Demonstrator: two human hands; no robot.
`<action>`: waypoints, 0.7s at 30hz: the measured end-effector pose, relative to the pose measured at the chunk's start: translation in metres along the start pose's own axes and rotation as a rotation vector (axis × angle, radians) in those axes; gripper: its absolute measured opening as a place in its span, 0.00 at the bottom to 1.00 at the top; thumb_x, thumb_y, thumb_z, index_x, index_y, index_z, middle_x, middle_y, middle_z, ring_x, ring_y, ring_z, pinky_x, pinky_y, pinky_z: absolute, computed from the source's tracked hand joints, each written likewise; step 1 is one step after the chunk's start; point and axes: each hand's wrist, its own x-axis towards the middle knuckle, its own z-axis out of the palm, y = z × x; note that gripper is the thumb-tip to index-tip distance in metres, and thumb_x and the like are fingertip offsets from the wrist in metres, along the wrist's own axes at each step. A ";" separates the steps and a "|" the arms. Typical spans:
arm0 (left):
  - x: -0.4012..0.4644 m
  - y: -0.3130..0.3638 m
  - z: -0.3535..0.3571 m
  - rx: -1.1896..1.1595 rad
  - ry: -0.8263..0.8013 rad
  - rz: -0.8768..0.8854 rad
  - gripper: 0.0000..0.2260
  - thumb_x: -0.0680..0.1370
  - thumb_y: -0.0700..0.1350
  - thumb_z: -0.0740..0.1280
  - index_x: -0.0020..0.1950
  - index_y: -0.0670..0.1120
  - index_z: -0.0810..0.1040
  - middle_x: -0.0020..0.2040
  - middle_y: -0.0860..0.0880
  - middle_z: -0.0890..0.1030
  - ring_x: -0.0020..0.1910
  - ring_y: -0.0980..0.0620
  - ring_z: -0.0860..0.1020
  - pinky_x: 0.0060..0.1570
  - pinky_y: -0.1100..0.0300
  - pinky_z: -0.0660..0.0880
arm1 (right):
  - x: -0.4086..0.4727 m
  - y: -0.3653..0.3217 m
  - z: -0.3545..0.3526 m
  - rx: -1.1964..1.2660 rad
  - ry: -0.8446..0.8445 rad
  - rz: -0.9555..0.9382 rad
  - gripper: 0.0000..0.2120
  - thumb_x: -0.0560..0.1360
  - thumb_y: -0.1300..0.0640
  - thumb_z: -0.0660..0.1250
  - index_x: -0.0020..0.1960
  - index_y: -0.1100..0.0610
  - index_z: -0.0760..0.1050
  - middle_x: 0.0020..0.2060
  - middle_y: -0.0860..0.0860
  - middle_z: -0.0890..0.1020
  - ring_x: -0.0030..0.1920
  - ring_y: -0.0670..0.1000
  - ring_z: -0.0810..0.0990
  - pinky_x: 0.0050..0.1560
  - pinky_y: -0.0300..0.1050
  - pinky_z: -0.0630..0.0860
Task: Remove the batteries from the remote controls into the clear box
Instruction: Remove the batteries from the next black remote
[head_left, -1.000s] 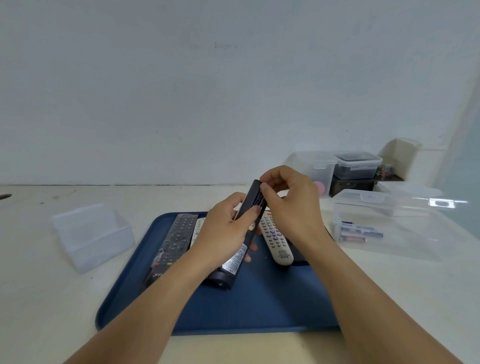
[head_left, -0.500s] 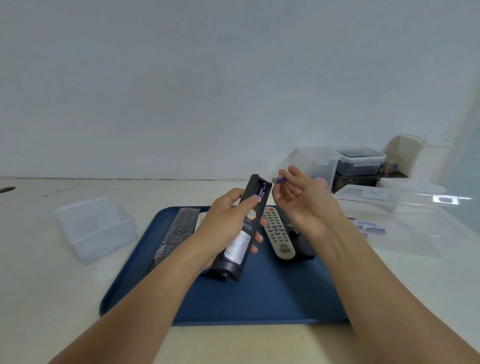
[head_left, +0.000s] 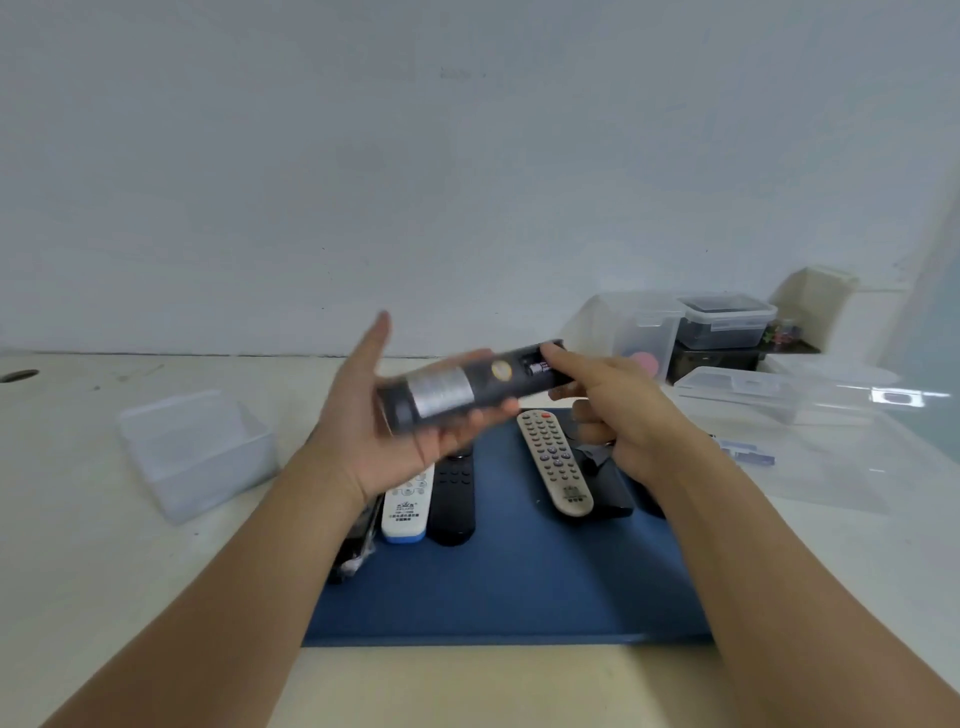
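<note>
Looking from our own side outward, we see both forearms reaching over the near edge of a blue tray (head_left: 519, 587) on the pale table (head_left: 104, 597). Our left arm hides most of a dark remote (head_left: 353, 551) at the tray's left side, so we cannot make out its buttons. Beside it lie a white remote (head_left: 408, 506) and a black remote (head_left: 453, 506), their far ends covered by our left hand (head_left: 379, 431). That hand lies palm up, fingers straight and thumb raised, with the black remote control (head_left: 467, 387) resting across it, blurred by motion. Its back faces us, and in the uncovered battery bay a battery (head_left: 537, 369) shows dimly. Our right hand (head_left: 618, 415) has its forefinger stretched out to the bay; we cannot tell whether it touches the battery. Its other fingers are curled, and whether they hold anything is hidden. Under it a grey remote (head_left: 556, 462) lies on the tray, with dark pieces partly covered by the wrist. To the right the clear box (head_left: 831, 447) holds a few batteries (head_left: 748, 452), hard to count. A small clear tub (head_left: 197, 452) stands to the left, and stacked containers (head_left: 717, 332) wait by the wall.
</note>
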 end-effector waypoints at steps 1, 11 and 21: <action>-0.002 0.006 -0.003 -0.147 -0.040 0.054 0.41 0.75 0.69 0.66 0.72 0.36 0.74 0.70 0.32 0.74 0.62 0.33 0.78 0.58 0.50 0.81 | 0.000 -0.001 0.001 0.031 -0.006 0.042 0.13 0.75 0.46 0.73 0.40 0.56 0.80 0.33 0.52 0.79 0.21 0.43 0.58 0.19 0.33 0.54; 0.023 -0.034 0.012 0.373 0.228 0.353 0.16 0.87 0.50 0.56 0.71 0.64 0.74 0.55 0.43 0.85 0.48 0.49 0.84 0.34 0.55 0.79 | -0.028 0.007 0.047 -0.513 -0.169 -0.075 0.27 0.74 0.36 0.69 0.33 0.61 0.80 0.26 0.51 0.79 0.22 0.45 0.67 0.26 0.38 0.62; 0.025 -0.035 0.012 0.381 0.219 0.375 0.18 0.87 0.50 0.53 0.73 0.66 0.71 0.59 0.51 0.83 0.47 0.56 0.80 0.34 0.60 0.75 | -0.033 0.002 0.045 -0.499 0.002 -0.816 0.08 0.68 0.70 0.71 0.41 0.59 0.76 0.27 0.38 0.75 0.27 0.38 0.73 0.27 0.23 0.64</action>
